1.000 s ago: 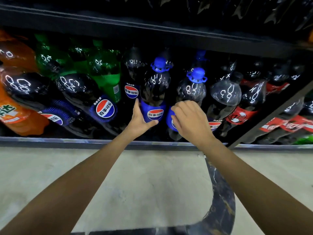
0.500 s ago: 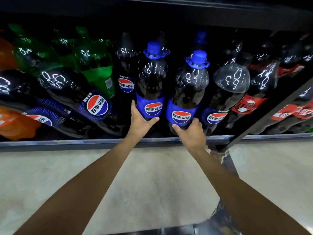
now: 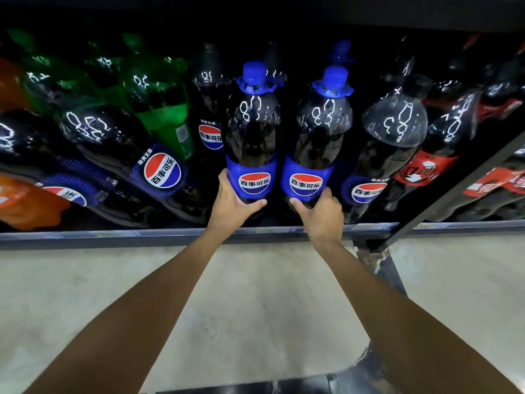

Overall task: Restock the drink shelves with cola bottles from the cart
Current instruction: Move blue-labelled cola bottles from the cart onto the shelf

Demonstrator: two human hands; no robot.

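Two large cola bottles with blue caps and blue labels stand side by side at the front of the bottom shelf (image 3: 176, 236). My left hand (image 3: 231, 204) grips the lower part of the left cola bottle (image 3: 251, 137), thumb across its front. My right hand (image 3: 321, 211) grips the base of the right cola bottle (image 3: 319, 137) in the same way. Both bottles are upright. The cart is not in view.
More cola bottles (image 3: 119, 155) lean at the left, with green bottles (image 3: 159, 109) and orange bottles (image 3: 25, 200) beyond. Black-capped and red-labelled cola bottles (image 3: 426, 155) fill the right. A dark shelf post (image 3: 443, 194) slants at the right. Pale floor (image 3: 255, 308) lies below.
My right hand slid from the label of the right bottle down to its base. Both bottles now stand more upright and nearer the shelf's front; the view moved closer.
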